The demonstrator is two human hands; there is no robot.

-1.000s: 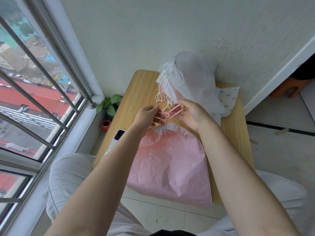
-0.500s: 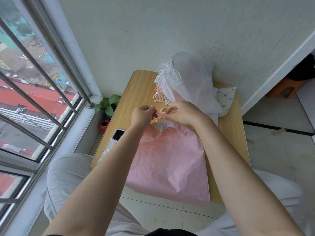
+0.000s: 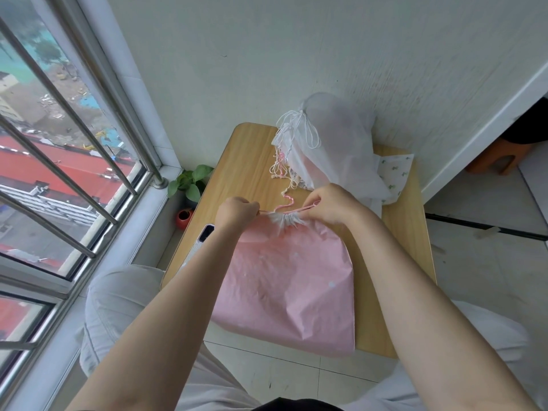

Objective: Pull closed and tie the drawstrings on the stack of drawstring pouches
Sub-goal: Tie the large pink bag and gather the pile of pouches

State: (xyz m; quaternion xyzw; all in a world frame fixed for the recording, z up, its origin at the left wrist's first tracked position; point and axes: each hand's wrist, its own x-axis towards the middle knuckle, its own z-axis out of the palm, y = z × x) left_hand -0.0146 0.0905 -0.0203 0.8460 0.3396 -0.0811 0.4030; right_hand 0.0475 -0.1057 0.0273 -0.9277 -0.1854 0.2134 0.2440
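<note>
While the pink pouch (image 3: 290, 280) lies flat at frame centre on the table (image 3: 246, 161), thin, light and floppy I judge, I see left hand (image 3: 237, 213) and right hand (image 3: 329, 204) pinching its slippery-looking pink drawstring (image 3: 289, 206) beside the gathered mouth, the best place to hold.

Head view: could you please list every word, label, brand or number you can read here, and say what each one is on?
None can be read.
pink pouch: pale dots only, no lettering.
patterned pouch: small green motifs, no text.
phone: no legible marking.
Buildings outside the window: too blurred to read.
</note>
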